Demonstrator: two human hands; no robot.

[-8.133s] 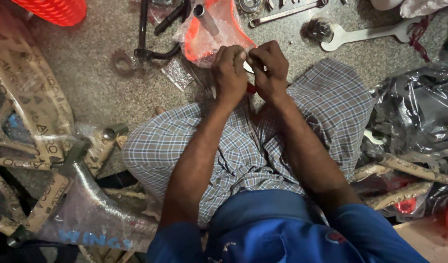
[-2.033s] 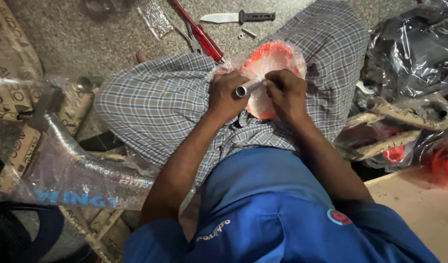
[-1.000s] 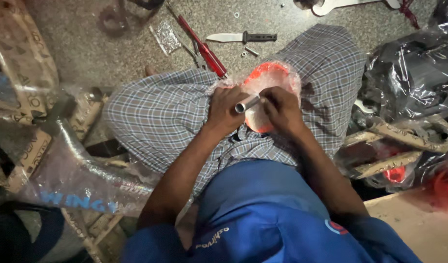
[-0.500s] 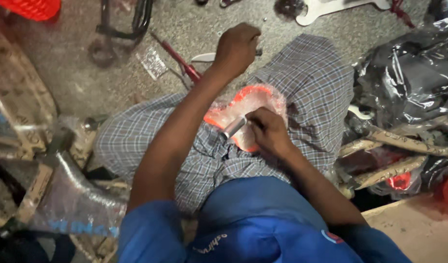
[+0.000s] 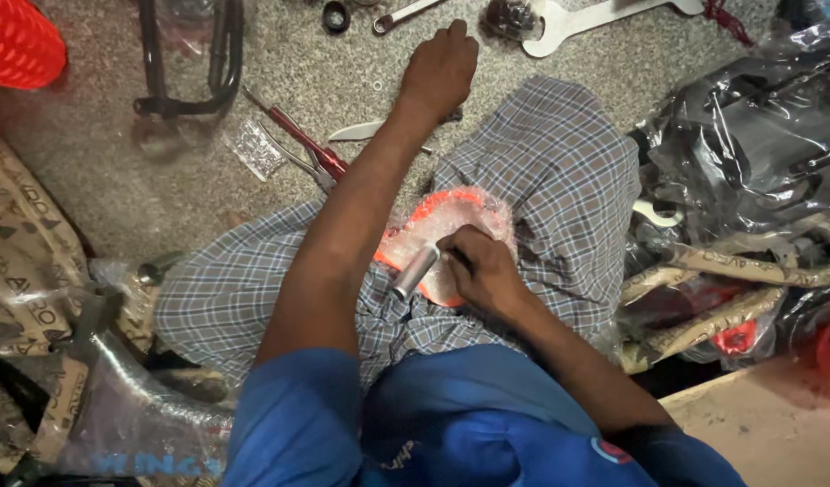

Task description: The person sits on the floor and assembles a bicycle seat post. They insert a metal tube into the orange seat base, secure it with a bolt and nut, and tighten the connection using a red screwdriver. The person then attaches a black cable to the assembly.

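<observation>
left hand (image 5: 444, 68) has left the metal tube (image 5: 415, 271), reaching loosely curled to the floor; right hand (image 5: 483, 271) grips it.

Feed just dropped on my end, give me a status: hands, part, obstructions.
Right hand gripping metal tube with orange bubble-wrapped part on lap. Left hand reaching out over knife on floor. Nothing blocking.

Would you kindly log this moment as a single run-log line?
left hand: reaching over floor by knife | right hand: gripping silver tube | bubble-wrapped orange part: on lap
</observation>
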